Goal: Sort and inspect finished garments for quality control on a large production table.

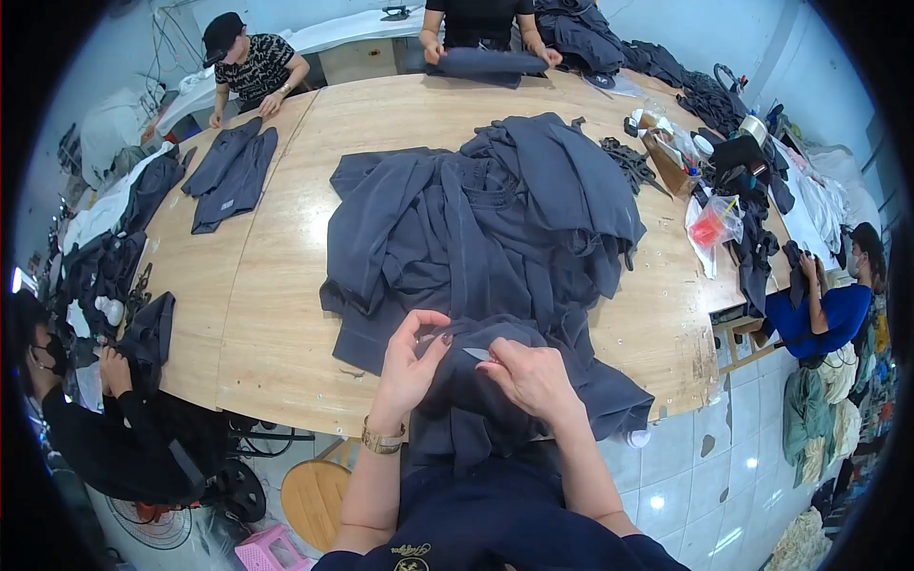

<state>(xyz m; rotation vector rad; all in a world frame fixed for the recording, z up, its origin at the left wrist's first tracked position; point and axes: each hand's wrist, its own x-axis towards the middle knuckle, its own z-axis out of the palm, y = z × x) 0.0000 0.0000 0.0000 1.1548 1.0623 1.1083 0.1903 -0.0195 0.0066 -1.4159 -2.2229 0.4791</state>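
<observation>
A dark grey garment (pixel 457 400) hangs over the table's near edge in front of me. My left hand (pixel 409 366), with a gold watch at its wrist, pinches the cloth between thumb and curled fingers. Closed close beside it, my right hand (pixel 529 379) grips a small tool with a pale pointed blade (pixel 475 354). The blade points left toward the cloth; the rest of the tool is hidden in my fingers. Just beyond both hands, a heap of dark grey garments (pixel 409 228) covers the table's middle, one showing a gathered elastic waistband (pixel 487 186).
The wooden table (pixel 276 333) curves widely around. Folded trousers (pixel 231 176) lie left; a plastic drink bag (pixel 716 222) and clutter stand right. People work at the far left (pixel 252 67), far middle (pixel 486 29), left (pixel 114 438) and right (pixel 819 314). A wooden stool (pixel 314 500) stands below.
</observation>
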